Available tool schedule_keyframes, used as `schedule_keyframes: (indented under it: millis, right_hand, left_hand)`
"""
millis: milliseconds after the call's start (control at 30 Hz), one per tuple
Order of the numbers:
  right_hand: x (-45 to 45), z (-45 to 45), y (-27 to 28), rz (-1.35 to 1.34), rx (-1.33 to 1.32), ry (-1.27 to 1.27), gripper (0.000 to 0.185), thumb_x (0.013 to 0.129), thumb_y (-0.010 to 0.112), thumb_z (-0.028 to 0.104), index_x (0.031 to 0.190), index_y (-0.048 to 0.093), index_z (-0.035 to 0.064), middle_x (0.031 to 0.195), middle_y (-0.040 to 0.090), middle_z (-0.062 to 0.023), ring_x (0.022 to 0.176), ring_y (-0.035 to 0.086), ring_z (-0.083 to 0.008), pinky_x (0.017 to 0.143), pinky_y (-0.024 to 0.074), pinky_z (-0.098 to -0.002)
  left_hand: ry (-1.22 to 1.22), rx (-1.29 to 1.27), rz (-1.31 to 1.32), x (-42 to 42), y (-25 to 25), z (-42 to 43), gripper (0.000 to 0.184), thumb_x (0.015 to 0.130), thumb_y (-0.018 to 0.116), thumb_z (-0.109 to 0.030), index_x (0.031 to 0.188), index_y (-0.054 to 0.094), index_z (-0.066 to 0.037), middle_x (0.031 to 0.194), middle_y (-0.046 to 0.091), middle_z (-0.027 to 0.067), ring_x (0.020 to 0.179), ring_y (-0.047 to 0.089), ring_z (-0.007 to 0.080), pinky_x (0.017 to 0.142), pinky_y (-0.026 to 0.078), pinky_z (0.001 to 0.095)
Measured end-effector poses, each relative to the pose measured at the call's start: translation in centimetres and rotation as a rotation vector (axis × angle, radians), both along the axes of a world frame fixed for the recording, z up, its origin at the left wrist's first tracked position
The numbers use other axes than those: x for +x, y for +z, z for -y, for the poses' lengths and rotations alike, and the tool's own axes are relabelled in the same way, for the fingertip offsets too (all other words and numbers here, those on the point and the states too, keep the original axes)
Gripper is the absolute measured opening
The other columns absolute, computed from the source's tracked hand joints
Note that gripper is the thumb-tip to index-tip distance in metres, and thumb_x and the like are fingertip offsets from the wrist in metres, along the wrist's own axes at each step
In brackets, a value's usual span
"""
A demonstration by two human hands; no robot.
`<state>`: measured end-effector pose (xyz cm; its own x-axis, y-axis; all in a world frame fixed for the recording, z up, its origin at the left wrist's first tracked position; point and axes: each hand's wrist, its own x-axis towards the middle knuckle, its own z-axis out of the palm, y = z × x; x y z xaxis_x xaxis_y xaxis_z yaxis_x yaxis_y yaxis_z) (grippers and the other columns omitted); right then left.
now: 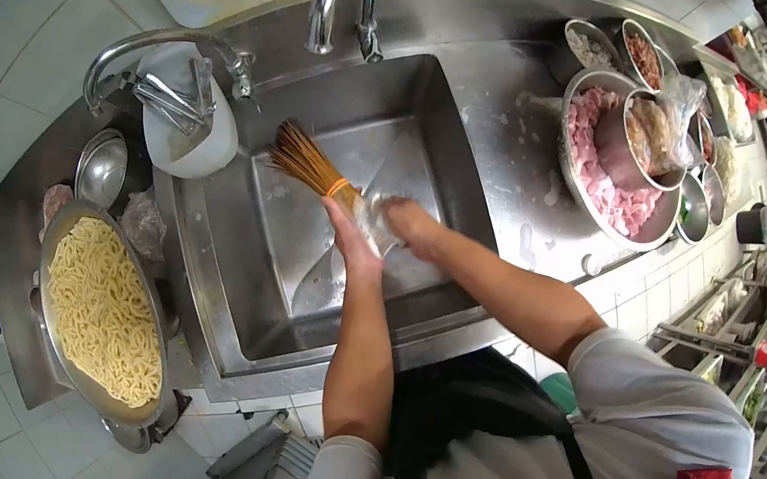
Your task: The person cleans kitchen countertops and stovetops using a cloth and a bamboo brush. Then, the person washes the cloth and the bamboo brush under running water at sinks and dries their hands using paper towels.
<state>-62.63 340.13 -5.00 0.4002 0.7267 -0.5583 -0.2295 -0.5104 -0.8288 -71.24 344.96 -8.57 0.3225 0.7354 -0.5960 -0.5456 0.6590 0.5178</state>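
Note:
A bundle of thin brown sticks (301,157), bound with an orange band, is held over the steel sink (280,253). My left hand (352,234) is wrapped along the lower side of its bound end. On the right, my right hand (414,227) is closed beside a whitish, blurred thing (374,221) at the same end; motion smear hides what exactly its fingers hold. The bristly end of the bundle points up and left, toward the sink's far left wall.
Two curved faucets (324,6) rise behind the sink. A white container (184,130) with metal tools stands at its left, near a large bowl of noodles (103,309). Bowls of raw meat (599,164) sit on the right counter.

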Motion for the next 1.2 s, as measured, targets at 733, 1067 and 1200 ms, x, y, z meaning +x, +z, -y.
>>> schedule_keyframes:
  millis: [733,1067,1200]
  right_hand:
    - [-2.1,-0.1,-2.9,0.226,0.000,0.209,0.032,0.092,0.051,0.022,0.110,0.060,-0.0026,0.096,0.069,-0.0229,0.088,0.068,-0.0354,0.076,0.0525,-0.0461]
    - [-10.2,-17.9,19.1,1.289,0.518,0.418,0.035,0.085,0.066,0.030,0.108,0.062,0.0049,0.100,0.064,-0.0247,0.099,0.062,-0.0402,0.087,0.0494,-0.0481]
    - [-2.9,-14.3,17.6,1.120,0.241,0.259,0.038,0.082,0.069,0.030,0.104,0.062,-0.0003,0.110,0.059,-0.0252,0.103,0.059,-0.0402,0.087,0.0505,-0.0480]
  left_hand:
    - [0.195,-0.152,0.379,-3.5,0.8,-0.1,0.056,0.099,0.029,-0.057,0.113,0.057,-0.011,0.097,0.065,0.0112,0.100,0.061,0.0308,0.092,0.047,0.0463]
    - [0.005,-0.451,0.272,-11.5,0.8,-1.3,0.049,0.097,0.045,-0.053,0.113,0.050,-0.007,0.095,0.059,0.0173,0.083,0.063,0.0315,0.069,0.057,0.0439]
    - [-0.236,-0.387,0.199,-14.0,1.9,-0.9,0.044,0.097,0.051,-0.049,0.106,0.052,-0.005,0.085,0.060,0.0144,0.074,0.063,0.0283,0.064,0.057,0.0405]
